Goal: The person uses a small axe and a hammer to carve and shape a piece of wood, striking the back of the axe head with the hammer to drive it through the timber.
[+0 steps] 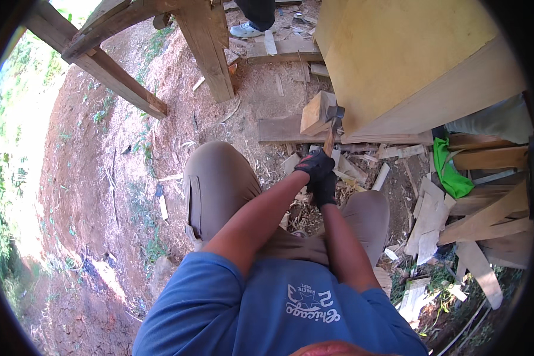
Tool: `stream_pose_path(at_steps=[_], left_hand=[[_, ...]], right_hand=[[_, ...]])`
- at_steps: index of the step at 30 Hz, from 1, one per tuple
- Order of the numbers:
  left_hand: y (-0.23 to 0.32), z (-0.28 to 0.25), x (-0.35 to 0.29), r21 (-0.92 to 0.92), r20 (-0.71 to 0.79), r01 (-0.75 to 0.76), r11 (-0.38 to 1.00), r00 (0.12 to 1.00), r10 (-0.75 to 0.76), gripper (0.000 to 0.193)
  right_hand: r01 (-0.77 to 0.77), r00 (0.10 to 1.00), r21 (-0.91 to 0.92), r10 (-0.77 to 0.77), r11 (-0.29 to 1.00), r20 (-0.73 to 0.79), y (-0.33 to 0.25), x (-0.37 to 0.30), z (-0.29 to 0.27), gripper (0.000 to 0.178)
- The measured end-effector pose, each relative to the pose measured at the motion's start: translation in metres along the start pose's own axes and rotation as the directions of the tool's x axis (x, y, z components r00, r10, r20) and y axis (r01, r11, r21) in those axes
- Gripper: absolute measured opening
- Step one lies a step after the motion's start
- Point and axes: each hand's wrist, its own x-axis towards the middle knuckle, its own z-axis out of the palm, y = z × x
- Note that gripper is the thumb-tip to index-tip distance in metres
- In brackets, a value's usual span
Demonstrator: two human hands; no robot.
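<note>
Both my hands, in black gloves, are closed around the wooden handle [330, 140] of a tool with a dark metal head [336, 111]. My left hand [315, 165] is the farther one up the handle. My right hand [324, 190] is close below it, nearer my body, its fingers partly hidden. The metal head is against or just in front of the right side of a squared wooden block [315, 113]; whether it touches I cannot tell. Beneath or beside the block lies a flat plank [279, 129]. The head's shape is too small to tell hammer from axe.
A large yellowish wooden panel piece [409, 65] rises close at the right. Timber frame legs [204, 53] stand at upper left. Wood scraps [427, 219] and a green cloth [450, 169] lie at right. Another person's shoe [244, 29] is at the top. My knees flank my hands.
</note>
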Motion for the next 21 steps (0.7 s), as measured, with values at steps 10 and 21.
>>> stream_pose_path(at_steps=[10,21], left_hand=[[0.040,-0.005,-0.035,-0.103,-0.106,0.127,0.987,0.985,-0.138,0.057],[0.079,-0.031,-0.053,-0.171,-0.063,0.167,0.971,0.982,-0.180,0.068]], right_hand=[[-0.022,0.993,-0.196,0.044,0.980,0.107,0.035,0.032,-0.010,0.032],[0.119,0.982,-0.201,-0.085,0.972,0.169,-0.047,-0.002,-0.051,0.027]])
